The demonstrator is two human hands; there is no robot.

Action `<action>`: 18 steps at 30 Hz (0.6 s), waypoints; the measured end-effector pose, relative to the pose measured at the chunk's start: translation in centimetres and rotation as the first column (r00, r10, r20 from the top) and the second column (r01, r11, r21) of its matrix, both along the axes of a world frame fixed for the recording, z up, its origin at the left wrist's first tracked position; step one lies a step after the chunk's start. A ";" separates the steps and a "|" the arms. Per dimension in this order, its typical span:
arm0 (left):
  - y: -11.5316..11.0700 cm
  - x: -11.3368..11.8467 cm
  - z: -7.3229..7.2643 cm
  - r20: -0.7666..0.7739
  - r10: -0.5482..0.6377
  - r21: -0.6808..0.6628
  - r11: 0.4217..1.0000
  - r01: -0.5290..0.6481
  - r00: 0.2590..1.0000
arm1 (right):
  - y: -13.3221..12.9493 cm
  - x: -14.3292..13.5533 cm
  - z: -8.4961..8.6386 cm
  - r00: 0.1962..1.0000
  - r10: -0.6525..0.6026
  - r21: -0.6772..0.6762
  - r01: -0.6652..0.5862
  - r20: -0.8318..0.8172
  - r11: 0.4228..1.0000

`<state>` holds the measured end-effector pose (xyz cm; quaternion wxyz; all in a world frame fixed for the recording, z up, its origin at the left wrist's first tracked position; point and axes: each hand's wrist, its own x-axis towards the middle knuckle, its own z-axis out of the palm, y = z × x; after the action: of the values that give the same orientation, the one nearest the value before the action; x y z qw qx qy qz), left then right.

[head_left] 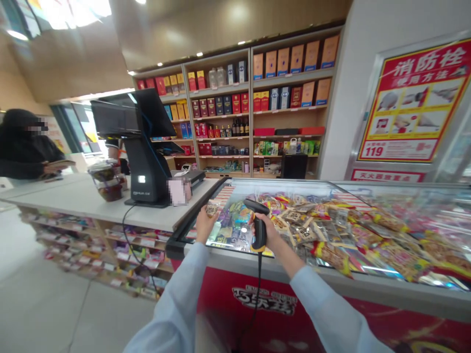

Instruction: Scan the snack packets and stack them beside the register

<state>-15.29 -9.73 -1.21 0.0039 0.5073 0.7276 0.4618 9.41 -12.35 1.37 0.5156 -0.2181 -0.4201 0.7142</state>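
Observation:
My right hand [265, 230] is wrapped round the handle of a black barcode scanner [258, 225], whose cable hangs down over the freezer's front. To its left, my left hand [206, 223] pinches a small clear snack packet [212, 210] near the freezer's left edge. Both hands are above the glass top of a red and grey freezer [221, 262]. Many packaged snacks [301, 225] are piled on the glass, beside and beyond the scanner.
A grey counter [66, 189] on the left bears a black point-of-sale terminal [145, 166] and plastic jars [106, 181]. A person in black [25, 147] stands at its far left. Shelves of boxes [228, 105] line the back wall.

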 end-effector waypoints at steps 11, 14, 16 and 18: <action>0.9 -0.1 -3.9 -0.461 0.370 -0.010 0.907 -0.421 0.807 | 4.2 -8.1 -4.3 0.991 0.130 -0.116 -0.130 -0.005 0.985; 0.8 -0.2 -4.0 -0.471 0.364 -0.031 0.904 -0.427 0.804 | 4.5 -8.1 -4.6 0.989 0.146 -0.136 -0.145 -0.004 0.980; 0.7 -0.2 -4.0 -0.473 0.352 -0.048 0.905 -0.423 0.808 | 4.4 -7.9 -4.7 0.989 0.145 -0.139 -0.148 -0.034 0.979; 0.8 -0.3 -4.1 -0.470 0.352 -0.047 0.906 -0.421 0.809 | 4.4 -7.8 -4.6 0.988 0.145 -0.143 -0.152 -0.060 0.978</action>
<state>-15.58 -8.97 -5.29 -0.2214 0.4395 0.8286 0.2669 1.65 -7.93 -3.23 0.4533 -0.2061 -0.3687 0.7849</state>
